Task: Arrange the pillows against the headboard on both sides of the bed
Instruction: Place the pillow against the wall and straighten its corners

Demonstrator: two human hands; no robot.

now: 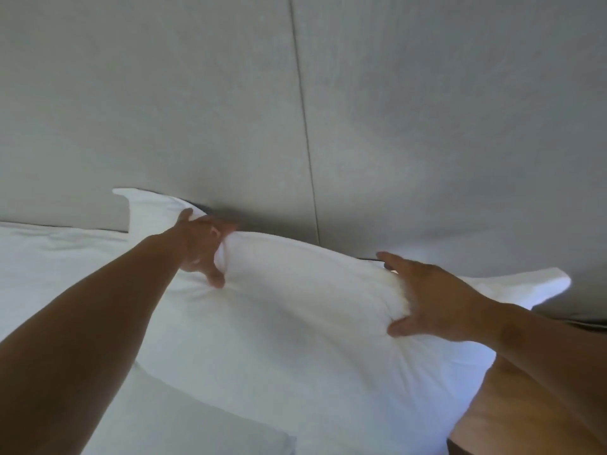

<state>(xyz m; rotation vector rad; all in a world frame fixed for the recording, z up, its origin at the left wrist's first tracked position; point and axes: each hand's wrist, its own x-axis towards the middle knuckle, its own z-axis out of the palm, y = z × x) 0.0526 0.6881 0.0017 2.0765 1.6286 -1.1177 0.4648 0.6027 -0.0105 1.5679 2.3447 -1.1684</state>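
Observation:
A large white pillow (295, 316) leans with its top edge against the grey padded headboard (230, 110). My left hand (202, 246) pinches the pillow's top left part, fingers closed into the fabric. At the top right, my right hand (427, 297) clasps the edge, thumb in front and fingers over the back. The pillow's two corner flaps stick out past both hands. A second white pillow (184, 418) lies flat below it, partly hidden by my left forearm.
White bed sheet (59, 254) stretches to the left along the foot of the headboard. A vertical seam (305, 126) divides the headboard panels. A brown wooden surface (512, 412) shows at the lower right beside the bed.

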